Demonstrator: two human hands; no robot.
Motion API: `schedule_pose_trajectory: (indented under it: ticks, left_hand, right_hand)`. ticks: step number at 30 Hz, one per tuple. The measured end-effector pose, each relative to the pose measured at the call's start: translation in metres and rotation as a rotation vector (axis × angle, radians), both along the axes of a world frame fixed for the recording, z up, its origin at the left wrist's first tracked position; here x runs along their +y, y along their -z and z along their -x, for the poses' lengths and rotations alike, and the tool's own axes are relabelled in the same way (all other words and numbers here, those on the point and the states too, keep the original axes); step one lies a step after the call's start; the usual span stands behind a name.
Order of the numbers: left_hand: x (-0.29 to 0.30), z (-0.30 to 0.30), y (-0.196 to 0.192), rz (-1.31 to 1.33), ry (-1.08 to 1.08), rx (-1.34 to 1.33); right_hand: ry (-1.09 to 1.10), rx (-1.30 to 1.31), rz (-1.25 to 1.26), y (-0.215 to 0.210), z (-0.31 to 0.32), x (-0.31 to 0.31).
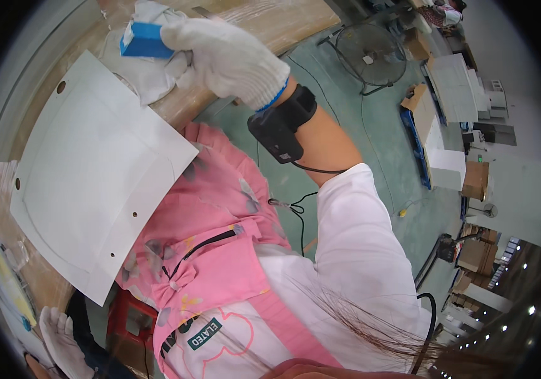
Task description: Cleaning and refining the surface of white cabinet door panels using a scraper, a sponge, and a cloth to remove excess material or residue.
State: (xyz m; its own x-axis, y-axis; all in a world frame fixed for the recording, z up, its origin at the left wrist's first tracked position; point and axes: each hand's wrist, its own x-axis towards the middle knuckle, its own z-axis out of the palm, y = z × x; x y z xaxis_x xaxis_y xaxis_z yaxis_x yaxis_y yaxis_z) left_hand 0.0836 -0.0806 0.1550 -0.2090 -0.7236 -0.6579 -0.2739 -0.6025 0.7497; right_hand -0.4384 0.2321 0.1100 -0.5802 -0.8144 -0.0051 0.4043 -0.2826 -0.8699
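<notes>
Right hand (229,57), fingers (179,35) curled, grips a blue block (144,41).

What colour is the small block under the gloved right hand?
Bright blue block, touched by the right hand; head view.

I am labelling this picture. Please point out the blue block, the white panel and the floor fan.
blue block (146,40), head view, middle of its top face
white panel (93,170), head view, flat centre
floor fan (371,55), head view, round grille

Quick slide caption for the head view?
Gloved right hand grips a blue block on cloth beside a white panel.
</notes>
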Motion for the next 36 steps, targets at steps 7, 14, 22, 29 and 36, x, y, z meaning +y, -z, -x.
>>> schedule_pose_trajectory:
  ticks: [7, 14, 22, 29, 36]
  left_hand:
    - [0.007, -0.018, 0.05, 0.27, 0.479, 0.054]
    - [0.035, 0.017, 0.053, 0.029, 0.268, 0.442]
    - [0.062, 0.011, 0.079, 0.067, -0.018, 0.304]
    - [0.062, 0.011, 0.116, 0.013, -0.034, 0.282]
    - [0.071, 0.011, 0.121, 0.032, -0.063, 0.304]
  right_hand:
    - [-0.001, -0.03, -0.086, -0.007, -0.018, -0.007]
    - [-0.175, 0.147, -0.556, -0.035, -0.036, 0.016]
    - [-0.194, 0.196, -0.675, -0.011, -0.054, 0.022]
    - [-0.136, 0.432, -0.899, 0.003, -0.058, 0.032]
    - [-0.14, 0.664, -0.988, 0.007, -0.067, 0.026]
